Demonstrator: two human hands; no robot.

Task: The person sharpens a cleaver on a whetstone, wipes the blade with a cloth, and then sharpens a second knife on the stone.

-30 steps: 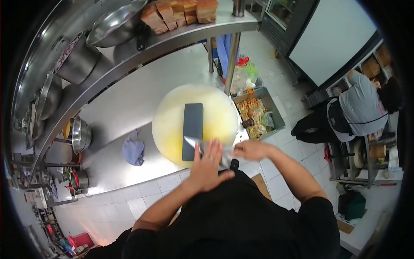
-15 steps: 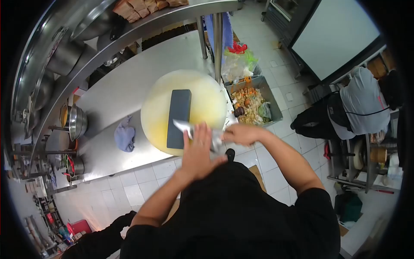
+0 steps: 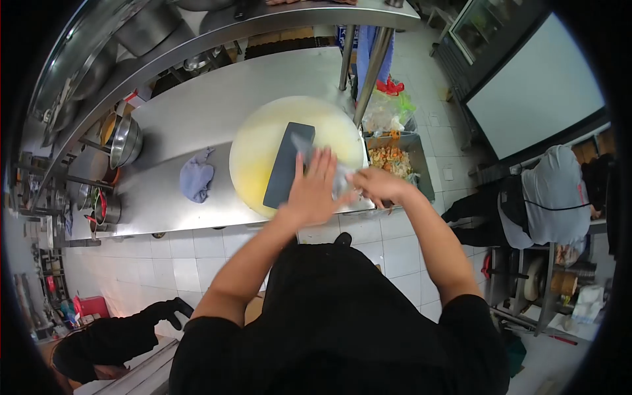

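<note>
A dark grey whetstone (image 3: 280, 178) lies at a slant on a round, pale yellow cutting board (image 3: 250, 148). Across its upper right part reaches the blade of a broad knife (image 3: 301, 145), blurred by motion. My left hand (image 3: 315, 191) lies over the blade with its fingers stretched out flat, hiding much of it. To the right of the board, my right hand (image 3: 382, 184) is closed around the knife's handle.
The board rests on a steel counter (image 3: 197, 99) with a crumpled blue cloth (image 3: 196, 178). Metal bowls (image 3: 126, 141) stand left. A grey bin (image 3: 421, 164) of food scraps sits right, near a bent-over co-worker (image 3: 550, 191). Another person (image 3: 112, 342) is lower left.
The knife and both my hands have moved farther up along the whetstone, away from me. My view has shifted, so the counter appears farther right. More of the person at lower left shows.
</note>
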